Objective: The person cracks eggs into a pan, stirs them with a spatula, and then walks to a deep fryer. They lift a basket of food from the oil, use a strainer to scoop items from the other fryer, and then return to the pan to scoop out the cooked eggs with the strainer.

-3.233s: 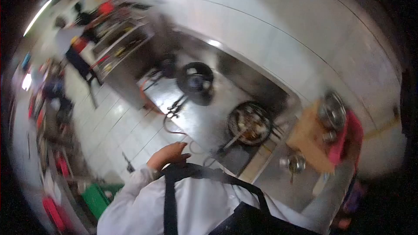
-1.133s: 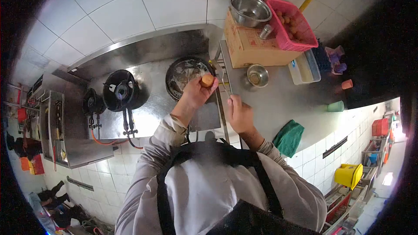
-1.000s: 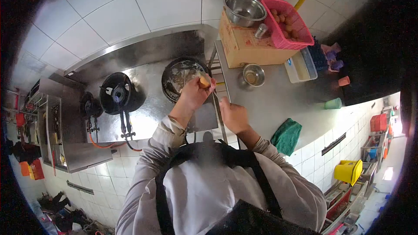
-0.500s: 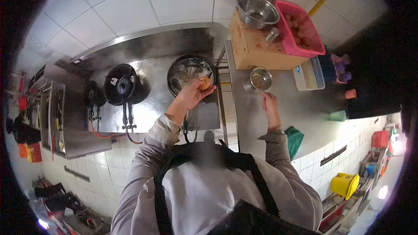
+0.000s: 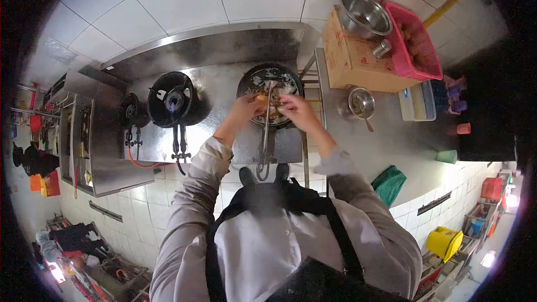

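Observation:
My left hand (image 5: 247, 108) is closed around a brown egg (image 5: 260, 99) just above a dark wok (image 5: 241, 90). My right hand (image 5: 300, 113) is over the wok's right side, fingers curled but apart, with nothing visible in them. Between both hands a long-handled metal utensil (image 5: 266, 134) lies across the wok, its handle pointing toward me; its head is partly lost among pale, broken-up food (image 5: 286, 86). On the counter to the right, a small steel bowl (image 5: 361, 100) has a spoon (image 5: 369, 125) leaning out over its rim.
Left of the wok stands a black burner (image 5: 170, 99). A cardboard box (image 5: 358, 67) at the back right carries a steel basin (image 5: 365, 14), a metal cup (image 5: 381, 49) and a pink basket (image 5: 428, 70) of brownish round things. Beside it are a plastic tub (image 5: 417, 103) and a green cloth (image 5: 389, 184).
My right hand has let go of the spoon at the small bowl and moved left over the wok. My left hand still holds the egg. The camera view has shifted slightly left.

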Action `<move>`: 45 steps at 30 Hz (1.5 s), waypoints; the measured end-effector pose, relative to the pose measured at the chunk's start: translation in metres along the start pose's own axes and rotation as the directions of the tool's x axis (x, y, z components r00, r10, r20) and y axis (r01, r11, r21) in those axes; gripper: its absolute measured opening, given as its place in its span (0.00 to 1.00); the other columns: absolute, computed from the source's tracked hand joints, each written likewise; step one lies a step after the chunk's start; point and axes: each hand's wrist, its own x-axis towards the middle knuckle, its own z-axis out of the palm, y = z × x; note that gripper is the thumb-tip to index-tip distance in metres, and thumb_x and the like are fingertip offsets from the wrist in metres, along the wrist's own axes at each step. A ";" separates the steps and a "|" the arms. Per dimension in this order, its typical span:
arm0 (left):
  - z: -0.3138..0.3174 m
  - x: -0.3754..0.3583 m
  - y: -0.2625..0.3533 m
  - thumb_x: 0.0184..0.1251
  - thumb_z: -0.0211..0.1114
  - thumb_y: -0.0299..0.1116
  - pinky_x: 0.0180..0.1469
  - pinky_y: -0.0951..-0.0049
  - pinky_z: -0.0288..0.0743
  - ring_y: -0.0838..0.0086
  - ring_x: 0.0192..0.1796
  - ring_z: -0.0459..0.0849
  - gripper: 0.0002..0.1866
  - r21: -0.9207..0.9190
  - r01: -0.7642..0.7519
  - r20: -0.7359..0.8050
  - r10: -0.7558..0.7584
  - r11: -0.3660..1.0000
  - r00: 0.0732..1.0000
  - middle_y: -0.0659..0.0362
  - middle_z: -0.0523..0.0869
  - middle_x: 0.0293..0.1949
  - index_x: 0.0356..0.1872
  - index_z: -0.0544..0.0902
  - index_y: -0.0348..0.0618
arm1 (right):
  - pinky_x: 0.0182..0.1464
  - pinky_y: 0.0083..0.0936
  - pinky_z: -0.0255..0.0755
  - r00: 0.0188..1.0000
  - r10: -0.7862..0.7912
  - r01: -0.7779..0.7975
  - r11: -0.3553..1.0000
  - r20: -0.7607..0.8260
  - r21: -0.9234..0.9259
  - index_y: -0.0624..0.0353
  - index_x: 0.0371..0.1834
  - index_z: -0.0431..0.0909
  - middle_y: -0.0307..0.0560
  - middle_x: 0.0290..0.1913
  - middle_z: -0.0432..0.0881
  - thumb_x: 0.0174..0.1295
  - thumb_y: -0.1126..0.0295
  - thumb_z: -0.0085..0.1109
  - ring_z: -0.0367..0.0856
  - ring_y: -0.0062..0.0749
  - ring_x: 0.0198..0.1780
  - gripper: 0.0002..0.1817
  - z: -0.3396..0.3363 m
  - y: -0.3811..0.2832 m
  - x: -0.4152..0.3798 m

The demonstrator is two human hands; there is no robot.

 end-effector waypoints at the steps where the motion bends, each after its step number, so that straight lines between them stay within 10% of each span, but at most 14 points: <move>1: -0.004 0.005 0.000 0.67 0.58 0.30 0.39 0.79 0.78 0.77 0.41 0.80 0.17 -0.011 -0.006 -0.002 0.006 1.000 1.000 0.57 0.80 0.45 0.54 0.73 0.33 | 0.46 0.26 0.75 0.997 0.007 -0.008 1.000 0.083 0.015 0.59 0.57 0.73 0.49 0.48 0.81 0.57 0.70 0.62 0.82 0.31 0.45 0.23 0.014 -0.007 0.015; 6: -0.021 0.013 0.007 0.63 0.63 0.31 0.37 0.82 0.76 0.81 0.33 0.79 0.17 0.206 -0.045 0.118 0.021 0.977 0.993 0.60 0.82 0.37 0.51 0.76 0.32 | 0.48 0.28 0.75 0.978 0.092 -0.103 0.993 0.190 0.049 0.61 0.53 0.77 0.50 0.47 0.82 0.58 0.71 0.59 0.82 0.34 0.46 0.18 0.042 0.012 0.063; 11: -0.026 0.031 -0.004 0.62 0.63 0.33 0.34 0.76 0.76 0.74 0.32 0.82 0.14 0.322 -0.026 0.044 0.012 0.946 0.999 0.56 0.84 0.35 0.45 0.81 0.36 | 0.43 0.25 0.75 0.981 -0.066 0.120 0.947 0.184 -0.298 0.64 0.52 0.76 0.50 0.42 0.83 0.54 0.74 0.63 0.82 0.29 0.41 0.20 0.047 0.025 0.074; 13: -0.022 0.033 -0.001 0.57 0.66 0.38 0.36 0.68 0.76 0.67 0.33 0.83 0.15 0.777 -0.159 -0.002 0.254 0.609 0.967 0.52 0.85 0.33 0.43 0.83 0.42 | 0.42 0.25 0.75 0.977 -0.112 0.171 0.919 0.181 -0.354 0.64 0.51 0.77 0.51 0.42 0.83 0.53 0.74 0.64 0.82 0.28 0.41 0.20 0.051 0.032 0.077; 16: -0.020 0.045 -0.009 0.52 0.68 0.42 0.39 0.62 0.75 0.59 0.37 0.84 0.17 0.868 -0.119 -0.057 0.335 0.482 0.940 0.49 0.85 0.33 0.42 0.83 0.46 | 0.43 0.26 0.76 0.981 -0.022 0.079 0.953 0.192 -0.293 0.66 0.48 0.77 0.51 0.41 0.83 0.51 0.75 0.65 0.82 0.28 0.41 0.19 0.054 0.041 0.084; 45: -0.025 0.068 -0.031 0.46 0.70 0.33 0.43 0.65 0.77 0.57 0.42 0.84 0.21 0.773 -0.395 0.094 0.527 0.496 0.845 0.49 0.85 0.38 0.44 0.81 0.40 | 0.46 0.30 0.77 0.973 -0.224 0.199 0.932 -0.050 -0.302 0.67 0.50 0.76 0.55 0.47 0.78 0.47 0.83 0.61 0.81 0.42 0.44 0.22 0.063 0.062 0.073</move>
